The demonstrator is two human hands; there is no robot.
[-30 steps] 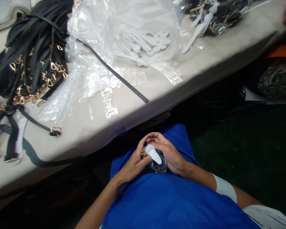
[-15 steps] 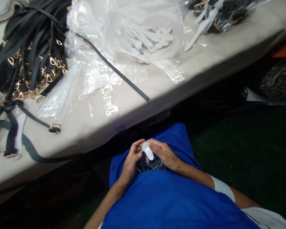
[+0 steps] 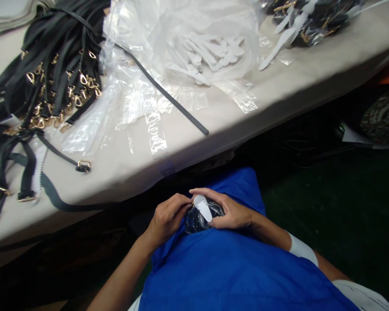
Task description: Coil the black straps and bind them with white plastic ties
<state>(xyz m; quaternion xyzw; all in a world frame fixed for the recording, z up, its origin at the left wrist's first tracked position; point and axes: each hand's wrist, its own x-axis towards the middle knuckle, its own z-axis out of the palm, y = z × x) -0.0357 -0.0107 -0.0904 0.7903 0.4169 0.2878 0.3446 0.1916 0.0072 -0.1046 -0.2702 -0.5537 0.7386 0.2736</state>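
Over my lap, a coiled black strap (image 3: 194, 223) in clear plastic rests against the blue apron (image 3: 246, 263). A white tag (image 3: 203, 207) with a rounded end sits across the top of the coil. My right hand (image 3: 230, 211) curves around the coil's right side, its thumb at the tag's lower end. At the left edge, my left hand (image 3: 168, 216) pinches near a small gold-coloured bit of hardware; what exactly lies between its fingertips is hidden.
Along the table edge (image 3: 194, 151) lie black straps (image 3: 65, 56) with gold clasps, clear plastic bags (image 3: 129, 95) and a single strap (image 3: 168, 95). A bag of white tags (image 3: 210, 52) stands open behind. Packed straps (image 3: 311, 21) lie at the far right.
My left hand has pulled outward to the left and now pinches the edge. My right thumb has slid down from the tag's top to its lower end. The view has shifted slightly.
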